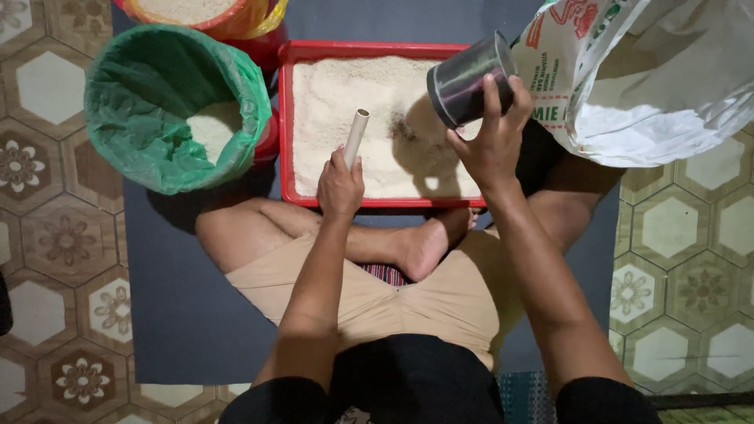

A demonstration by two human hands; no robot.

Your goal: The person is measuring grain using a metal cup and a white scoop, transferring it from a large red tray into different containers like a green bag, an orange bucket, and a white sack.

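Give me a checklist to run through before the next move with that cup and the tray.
1. Right hand grips dark cup: ok.
2. Cup held over red tray: ok.
3. Cup contents: cannot tell, inside looks dark.
4. Left hand holds pale tube above the white grain: ok.
5. White sack mouth open: cannot tell.
6. Green-lined bucket upright beside tray: ok.

You sit cross-legged, bare shins folded and one foot tucked at the middle. Your left hand (340,187) reaches straight forward, forearm nearly extended, fingers curled shut in a fist with the knuckles up. Your right hand (488,135) is raised higher and further forward, wrist bent, fingers and thumb spread wide in a clasping grip.
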